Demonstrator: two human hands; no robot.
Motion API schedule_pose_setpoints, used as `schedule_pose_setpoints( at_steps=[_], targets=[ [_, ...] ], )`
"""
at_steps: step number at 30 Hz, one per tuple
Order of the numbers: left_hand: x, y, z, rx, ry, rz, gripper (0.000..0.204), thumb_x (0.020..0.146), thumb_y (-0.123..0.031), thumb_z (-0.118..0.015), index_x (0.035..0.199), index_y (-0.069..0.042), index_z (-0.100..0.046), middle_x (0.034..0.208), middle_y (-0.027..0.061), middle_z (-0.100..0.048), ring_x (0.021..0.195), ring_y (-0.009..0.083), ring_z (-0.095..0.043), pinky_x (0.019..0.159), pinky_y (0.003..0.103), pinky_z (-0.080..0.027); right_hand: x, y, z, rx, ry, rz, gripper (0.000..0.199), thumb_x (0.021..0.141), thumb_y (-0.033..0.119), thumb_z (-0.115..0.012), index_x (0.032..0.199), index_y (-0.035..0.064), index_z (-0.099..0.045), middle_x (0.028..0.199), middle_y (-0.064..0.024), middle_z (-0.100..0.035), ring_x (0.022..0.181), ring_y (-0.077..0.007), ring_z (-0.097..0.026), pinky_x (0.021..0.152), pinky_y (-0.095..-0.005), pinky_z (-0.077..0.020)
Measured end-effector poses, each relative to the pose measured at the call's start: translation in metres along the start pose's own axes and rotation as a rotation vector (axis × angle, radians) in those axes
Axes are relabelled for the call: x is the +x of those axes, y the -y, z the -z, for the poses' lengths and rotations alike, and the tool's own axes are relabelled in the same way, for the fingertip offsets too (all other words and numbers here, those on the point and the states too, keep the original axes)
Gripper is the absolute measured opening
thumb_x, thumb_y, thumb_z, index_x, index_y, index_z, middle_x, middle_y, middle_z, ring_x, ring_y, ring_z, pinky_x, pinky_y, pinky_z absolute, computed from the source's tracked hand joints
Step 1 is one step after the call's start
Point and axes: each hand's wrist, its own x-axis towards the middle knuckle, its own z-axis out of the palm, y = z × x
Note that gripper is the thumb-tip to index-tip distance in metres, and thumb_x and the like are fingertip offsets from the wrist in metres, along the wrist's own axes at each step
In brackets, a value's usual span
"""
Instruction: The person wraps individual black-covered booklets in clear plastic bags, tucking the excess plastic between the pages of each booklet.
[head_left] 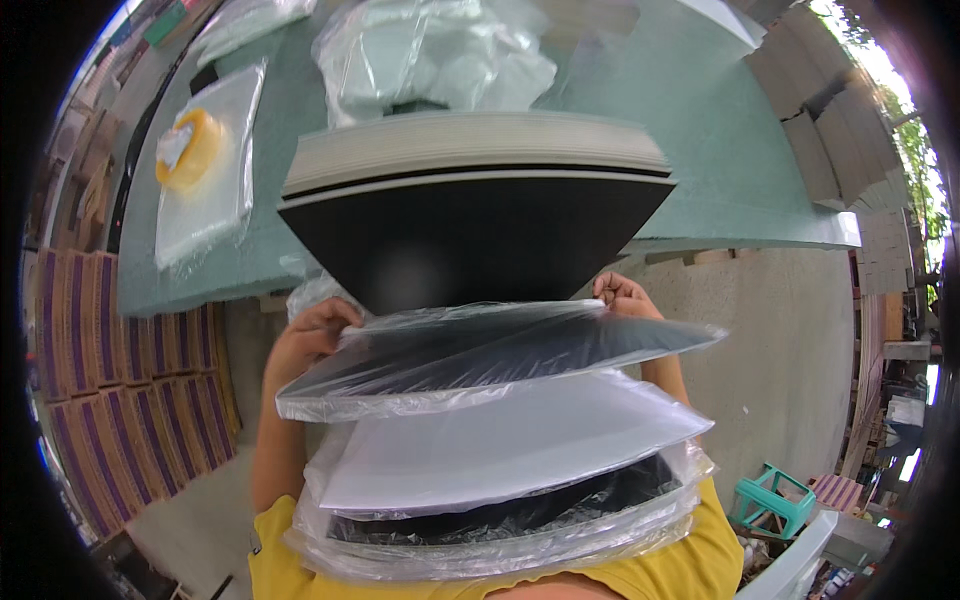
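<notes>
Both hands are at the far edge of a black board in a clear plastic bag (480,358), held between my body and the table. My left hand (318,328) is closed, its fingers curled over the bag's left corner. At the right corner my right hand (622,292) pinches the edge beside a small white strip. Just beyond, a thick stack of black boards with pale edges (480,225) sits at the table edge. Nearer my chest are a white bagged sheet (500,440) and, beneath it, more bagged black boards (510,515).
The green table (700,130) carries crumpled clear plastic bags (430,60). A roll of yellow tape (190,150) lies on flat clear bags (215,210) at the left. Brown cartons (120,420) are stacked left; grey board stacks (830,130) stand right. A green stool (775,505) is lower right.
</notes>
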Motion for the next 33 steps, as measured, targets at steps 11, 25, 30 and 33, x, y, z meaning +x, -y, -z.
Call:
schedule_pose_setpoints(
  at_steps=[11, 25, 30, 33],
  targets=[
    [0.04, 0.127, 0.001, 0.014, -0.355, 0.437, 0.028, 0.072, -0.019, -0.062, 0.092, -0.001, -0.053, 0.084, 0.008, -0.055, 0.078, 0.0164, -0.053, 0.068, 0.029, -0.042, 0.059, -0.142, 0.027, -1.004, -0.791, 0.129, 0.025, 0.07, 0.007, -0.042, 0.084, -0.0061, -0.057, 0.077, -0.0246, -0.059, 0.076, -0.0347, -0.059, 0.066, -0.0396, -0.0432],
    [-0.075, -0.003, -0.046, 1.123, -0.336, -0.171, 0.044, 0.06, -0.012, -0.066, 0.103, -0.012, -0.056, 0.099, 0.0092, -0.058, 0.088, 0.0257, -0.056, 0.081, 0.033, -0.044, -0.114, 0.014, -0.063, -0.888, -0.286, -0.067, 0.038, 0.075, 0.005, -0.051, 0.113, 0.0023, -0.046, 0.121, -0.0174, -0.045, 0.116, -0.0235, -0.04, 0.099, -0.0353, -0.0255],
    [-0.058, 0.029, -0.051, 0.909, -0.104, -0.162, 0.041, 0.062, -0.02, -0.069, 0.1, -0.01, -0.058, 0.098, 0.009, -0.059, 0.087, 0.0272, -0.057, 0.079, 0.035, -0.045, -0.064, -0.009, -0.041, -0.482, 0.463, 0.706, 0.032, 0.08, 0.011, -0.047, 0.111, 0.0023, -0.05, 0.117, -0.0166, -0.048, 0.113, -0.024, -0.043, 0.099, -0.0376, -0.0251],
    [0.019, 0.031, -0.052, 0.463, -0.312, 0.993, 0.034, 0.068, -0.022, -0.067, 0.097, -0.007, -0.059, 0.094, 0.0103, -0.06, 0.086, 0.0264, -0.057, 0.077, 0.035, -0.045, -0.04, -0.033, -0.035, -0.413, 0.028, 0.574, 0.031, 0.08, 0.012, -0.048, 0.11, 0.0023, -0.05, 0.114, -0.0164, -0.049, 0.109, -0.0238, -0.044, 0.096, -0.0368, -0.0279]
  ],
)
